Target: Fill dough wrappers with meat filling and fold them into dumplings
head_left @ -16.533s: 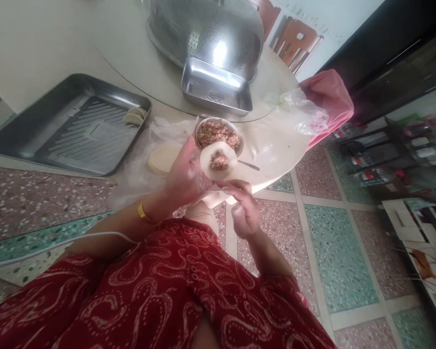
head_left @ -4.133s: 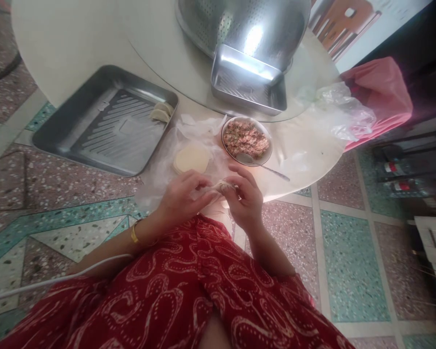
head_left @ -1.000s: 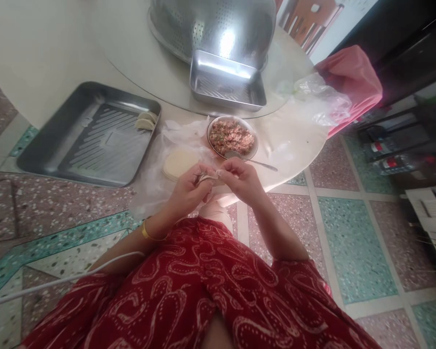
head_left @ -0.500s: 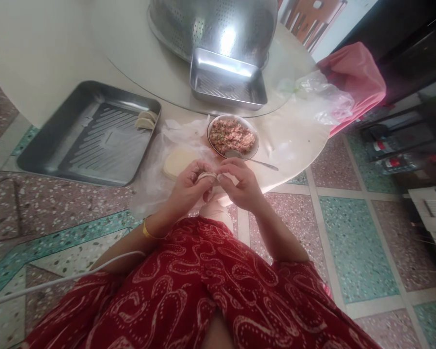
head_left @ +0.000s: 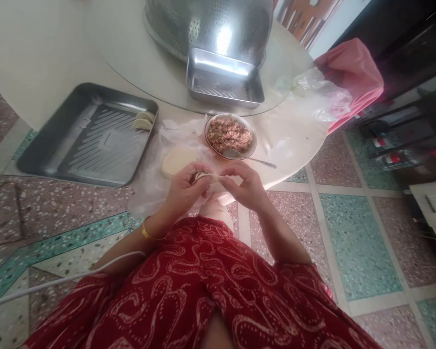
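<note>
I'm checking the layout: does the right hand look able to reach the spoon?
Probably yes: the spoon juts from the bowl near the right hand, nothing across it, though that hand seems to pinch dough.

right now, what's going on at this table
A person pinches a folded wrapper between the left hand and the right hand. Beyond the hands, a stack of round wrappers lies on plastic, and a spoon rests in the bowl of minced filling. Off to the left, a few dumplings sit by the right edge of the big tray.
</note>
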A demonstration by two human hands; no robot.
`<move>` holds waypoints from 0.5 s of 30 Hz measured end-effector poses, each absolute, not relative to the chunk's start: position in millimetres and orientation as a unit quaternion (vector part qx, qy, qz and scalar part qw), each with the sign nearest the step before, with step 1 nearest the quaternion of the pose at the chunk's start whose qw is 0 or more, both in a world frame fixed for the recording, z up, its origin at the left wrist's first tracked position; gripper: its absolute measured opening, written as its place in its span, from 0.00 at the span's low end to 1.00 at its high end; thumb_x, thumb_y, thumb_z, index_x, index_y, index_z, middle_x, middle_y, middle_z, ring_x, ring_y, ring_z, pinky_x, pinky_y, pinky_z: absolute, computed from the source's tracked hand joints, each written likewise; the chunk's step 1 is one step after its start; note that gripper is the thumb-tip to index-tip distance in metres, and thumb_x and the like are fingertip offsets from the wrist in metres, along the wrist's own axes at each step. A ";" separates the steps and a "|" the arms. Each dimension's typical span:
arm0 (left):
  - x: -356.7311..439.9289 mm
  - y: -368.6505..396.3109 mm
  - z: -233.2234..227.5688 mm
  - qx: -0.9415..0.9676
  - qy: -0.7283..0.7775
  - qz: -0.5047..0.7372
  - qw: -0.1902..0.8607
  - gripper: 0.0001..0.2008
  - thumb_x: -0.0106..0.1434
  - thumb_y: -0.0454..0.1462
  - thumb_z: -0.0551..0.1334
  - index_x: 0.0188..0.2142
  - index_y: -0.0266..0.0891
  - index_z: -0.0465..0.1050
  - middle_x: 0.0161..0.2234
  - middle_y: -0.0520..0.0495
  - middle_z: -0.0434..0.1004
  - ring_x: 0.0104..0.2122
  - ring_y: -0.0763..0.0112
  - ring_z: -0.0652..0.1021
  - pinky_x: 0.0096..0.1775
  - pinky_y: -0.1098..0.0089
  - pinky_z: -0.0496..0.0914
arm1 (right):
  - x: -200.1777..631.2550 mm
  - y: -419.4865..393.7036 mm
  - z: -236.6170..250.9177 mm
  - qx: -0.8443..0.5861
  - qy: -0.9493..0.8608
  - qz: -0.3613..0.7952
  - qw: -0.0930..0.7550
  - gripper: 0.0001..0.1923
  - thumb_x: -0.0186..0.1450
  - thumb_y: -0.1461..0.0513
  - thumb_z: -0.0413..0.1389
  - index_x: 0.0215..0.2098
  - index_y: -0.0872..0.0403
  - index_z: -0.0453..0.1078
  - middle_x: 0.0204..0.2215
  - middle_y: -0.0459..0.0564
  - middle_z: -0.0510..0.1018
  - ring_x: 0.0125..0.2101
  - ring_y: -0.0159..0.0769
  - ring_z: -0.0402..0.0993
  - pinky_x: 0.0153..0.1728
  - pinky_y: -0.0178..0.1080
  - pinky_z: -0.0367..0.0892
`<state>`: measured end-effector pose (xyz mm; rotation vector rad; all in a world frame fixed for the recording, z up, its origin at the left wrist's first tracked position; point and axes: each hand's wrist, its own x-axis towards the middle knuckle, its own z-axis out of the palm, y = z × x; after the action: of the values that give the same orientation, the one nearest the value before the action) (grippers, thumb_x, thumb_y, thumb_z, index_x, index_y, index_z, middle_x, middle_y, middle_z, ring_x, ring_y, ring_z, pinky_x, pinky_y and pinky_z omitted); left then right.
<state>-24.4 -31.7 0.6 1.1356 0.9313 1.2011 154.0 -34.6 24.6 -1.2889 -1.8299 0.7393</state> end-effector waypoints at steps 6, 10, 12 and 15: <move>-22.7 -32.5 -0.7 0.528 0.384 0.510 0.559 0.06 0.56 0.35 0.66 0.33 0.39 0.71 0.27 0.55 0.73 0.18 0.82 0.70 0.20 0.78 0.66 | 153.3 -29.4 20.8 -0.544 -0.690 0.315 0.359 0.06 0.60 0.62 0.58 0.25 0.52 0.72 0.25 0.44 0.74 0.30 0.32 0.69 0.35 0.40 0.66; -20.5 -32.4 -3.8 0.544 0.378 0.494 0.563 0.07 0.57 0.37 0.67 0.33 0.37 0.72 0.35 0.51 0.75 0.20 0.82 0.71 0.21 0.77 0.68 | 149.8 -27.5 22.5 -0.560 -0.664 0.349 0.352 0.06 0.60 0.63 0.58 0.24 0.52 0.71 0.24 0.43 0.75 0.27 0.31 0.67 0.33 0.39 0.65; -20.5 -32.5 -4.7 0.536 0.380 0.489 0.574 0.07 0.57 0.37 0.67 0.33 0.38 0.71 0.34 0.51 0.75 0.19 0.82 0.71 0.21 0.77 0.68 | 148.4 -27.8 24.0 -0.562 -0.661 0.355 0.348 0.07 0.60 0.62 0.57 0.25 0.52 0.71 0.24 0.43 0.75 0.27 0.31 0.68 0.32 0.39 0.65; -21.7 -32.4 -4.3 0.521 0.382 0.494 0.582 0.08 0.57 0.36 0.68 0.34 0.38 0.70 0.29 0.54 0.74 0.18 0.81 0.70 0.21 0.77 0.66 | 148.0 -29.0 25.5 -0.554 -0.660 0.359 0.359 0.05 0.60 0.62 0.57 0.26 0.52 0.72 0.25 0.44 0.76 0.28 0.31 0.69 0.33 0.39 0.66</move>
<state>-21.7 -32.4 -4.3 1.2172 0.8916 1.1533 148.0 -29.0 25.5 -1.4302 -1.7016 0.9254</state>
